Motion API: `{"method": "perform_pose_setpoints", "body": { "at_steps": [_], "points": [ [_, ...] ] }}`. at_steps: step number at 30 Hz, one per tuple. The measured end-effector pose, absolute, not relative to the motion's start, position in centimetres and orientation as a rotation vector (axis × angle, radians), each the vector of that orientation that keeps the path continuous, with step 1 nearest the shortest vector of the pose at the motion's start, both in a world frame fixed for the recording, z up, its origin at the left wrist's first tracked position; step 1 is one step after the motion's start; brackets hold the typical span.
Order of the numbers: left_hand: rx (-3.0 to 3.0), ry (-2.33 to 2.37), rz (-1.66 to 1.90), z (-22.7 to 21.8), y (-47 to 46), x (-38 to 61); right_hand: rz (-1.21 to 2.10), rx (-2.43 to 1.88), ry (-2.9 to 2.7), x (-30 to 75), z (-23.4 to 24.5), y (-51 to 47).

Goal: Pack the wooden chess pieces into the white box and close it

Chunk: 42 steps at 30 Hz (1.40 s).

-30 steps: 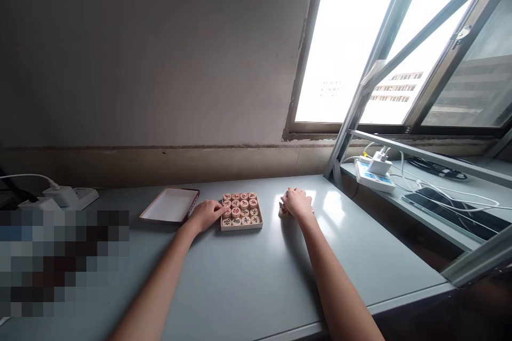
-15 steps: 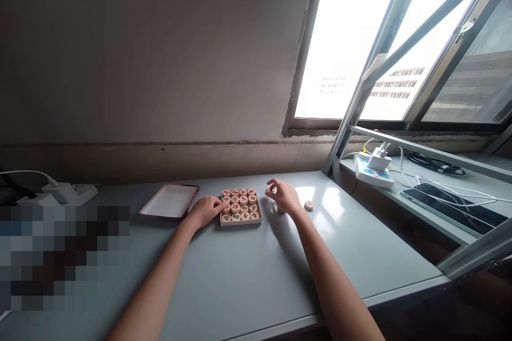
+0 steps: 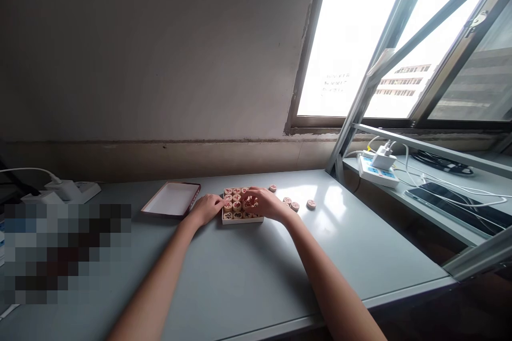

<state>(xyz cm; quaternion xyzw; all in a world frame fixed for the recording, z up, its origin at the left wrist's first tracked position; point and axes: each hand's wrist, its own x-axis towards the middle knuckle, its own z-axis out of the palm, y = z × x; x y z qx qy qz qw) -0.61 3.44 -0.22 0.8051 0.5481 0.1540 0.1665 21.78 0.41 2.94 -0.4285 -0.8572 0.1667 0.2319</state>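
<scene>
A shallow box [image 3: 243, 220] of round wooden Chinese chess pieces lies on the grey desk, its pieces marked with red and black characters. My left hand [image 3: 208, 209] rests at the box's left side, its curled fingers gripping the rim. Over the box's right half is my right hand [image 3: 266, 204], with thumb and fingertips pinched on a Chinese chess piece [image 3: 247, 204]; several pieces behind the hand are hidden. To the right of the box, several loose pieces lie on the desk, among them a far piece [image 3: 272, 187] and a right-hand piece [image 3: 311, 204].
An open lid [image 3: 170, 198], pale inside, lies left of my left hand. Chargers [image 3: 62, 189] sit at the far left. Past a metal frame [image 3: 360, 112] on the right, a shelf holds a power strip [image 3: 377, 170], cables and a dark tablet-like device [image 3: 444, 205].
My right hand has moved left from the loose pieces to over the box. Loose pieces it had covered now show. My left hand stays at the box's side.
</scene>
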Motion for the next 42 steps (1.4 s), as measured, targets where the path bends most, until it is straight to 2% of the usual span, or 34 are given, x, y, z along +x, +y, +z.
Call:
{"method": "perform_pose_setpoints", "body": {
  "at_steps": [7, 13, 15, 20, 25, 31, 33, 42],
  "points": [
    [2.304, 1.557, 0.411, 0.4, 3.0, -0.5, 0.423, -1.208, -2.364, 21.8, 3.1, 0.5],
    [2.272, 1.563, 0.411, 0.4, 3.0, -0.5, -0.100, -1.681, -2.114, 24.3, 1.7, 1.9],
    [2.275, 1.556, 0.420, 0.3, 3.0, -0.5, -0.127, -1.875, -2.069, 25.4, 0.5, 2.3],
    [2.284, 1.555, 0.429, 0.4, 2.9, -0.5, -0.010, -1.979, -2.097, 26.5, -0.9, 2.9],
    [2.282, 1.557, 0.423, 0.4, 2.9, -0.5, 0.082, -1.882, -2.113, 26.4, 0.6, 2.7],
    [2.306, 1.567, 0.403, 0.2, 3.1, -0.5, 0.630, -1.340, -2.084, 26.2, 3.2, 1.6],
    [2.317, 1.562, 0.400, 0.2, 3.1, -0.5, 0.726, -1.283, -2.087, 25.8, 3.7, 1.2],
    [2.303, 1.551, 0.429, 0.4, 2.9, -0.5, 0.656, -1.268, -2.269, 24.8, 3.0, 1.4]
  ]
}}
